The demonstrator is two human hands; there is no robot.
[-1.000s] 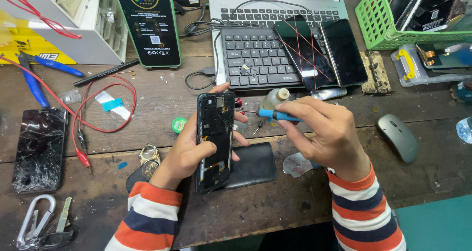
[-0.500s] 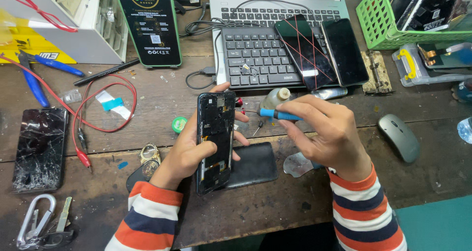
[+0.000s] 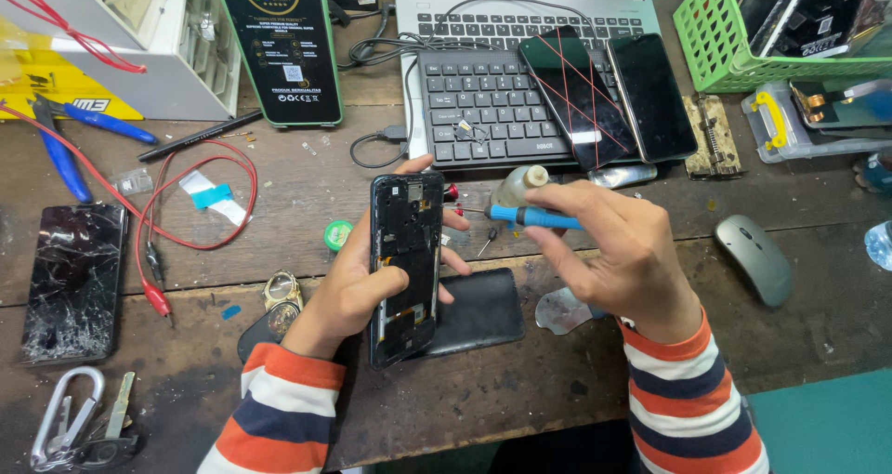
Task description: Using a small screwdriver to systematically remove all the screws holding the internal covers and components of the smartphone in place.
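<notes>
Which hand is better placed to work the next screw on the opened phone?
Right. The right hand already grips the blue screwdriver, tip pointing at the opened phone, while the left hand is busy holding that phone up.

screwdriver (image 3: 534,217) tip too small; green basket (image 3: 743,37) cut off.

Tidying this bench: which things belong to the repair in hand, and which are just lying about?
In use:
opened phone in left hand
blue screwdriver in right hand

Lying about:
cracked phone
grey mouse
green basket
carabiner

Screwdriver (image 3: 531,217) tip now nearer phone (image 3: 405,265) edge.
</notes>
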